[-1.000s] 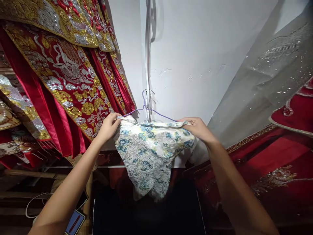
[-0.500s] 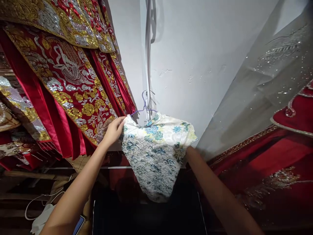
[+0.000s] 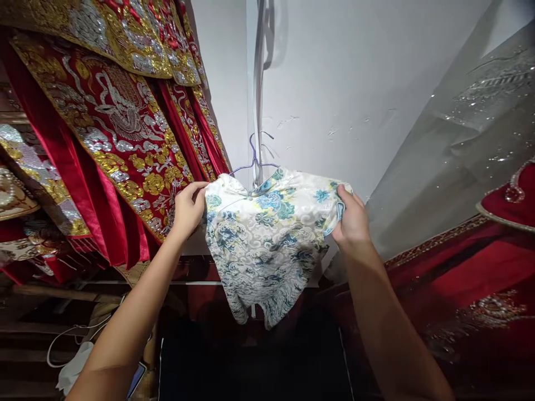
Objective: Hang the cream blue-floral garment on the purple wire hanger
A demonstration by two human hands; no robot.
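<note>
Where it hangs on a purple wire hanger (image 3: 253, 161) before the white wall (image 3: 334, 83), one small floral top (image 3: 267, 239), white with blue and yellow blooms, sits centre. Left hand (image 3: 188, 209): fingers pinching the left shoulder edge. Right hand (image 3: 353, 220): closed on the right sleeve edge. Left: red robes (image 3: 112, 133), gold and silver embroidery. Right: grey sequinned cloth (image 3: 460, 128), red embroidered fabric (image 3: 480, 278).

No readable writing anywhere I can see, no labels, brands, numbers or signs, only woven flower patterns on the small floral top (image 3: 267, 239), gold and silver embroidery on the red robes (image 3: 117, 133), bare white wall (image 3: 334, 83) unmarked
</note>
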